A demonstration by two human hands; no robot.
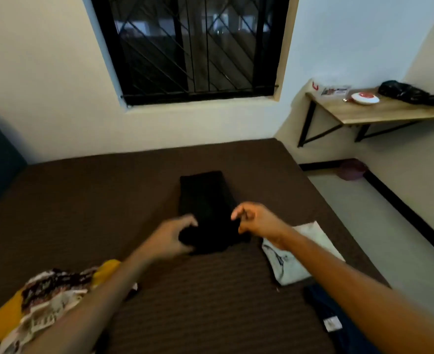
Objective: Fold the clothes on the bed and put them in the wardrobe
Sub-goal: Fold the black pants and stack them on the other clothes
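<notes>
Black garment (205, 198) is lying near the middle of the bed (83, 200), long axis running away from the person toward the window wall. Taking it as landmark.

Left hand (175, 236) is gripping the garment's near end, thumb and fingers curling round a bunched edge of cloth; likely it is lifting that end to carry it over the far half for the next fold. Right hand (254, 221) is hovering just over the garment's near right corner, fingers loosely bent and holding nothing; whether the fingertips are touching fabric, I cannot tell, since motion blur is smearing them. Probably it is positioned there to catch the opposite corner so the fold goes over square.

Garment is looking like a narrow, flat, dark rectangle, already doubled lengthwise, far edge straight, near end rumpled. Fabric detail is not reading in the dim light.

Near right of the garment, a folded white garment (295, 254) is lying flat, seemingly set aside as done. Near left of it, a patterned garment (47, 295) and a yellow one (3, 323) are sitting in a loose heap, apparently waiting
</notes>
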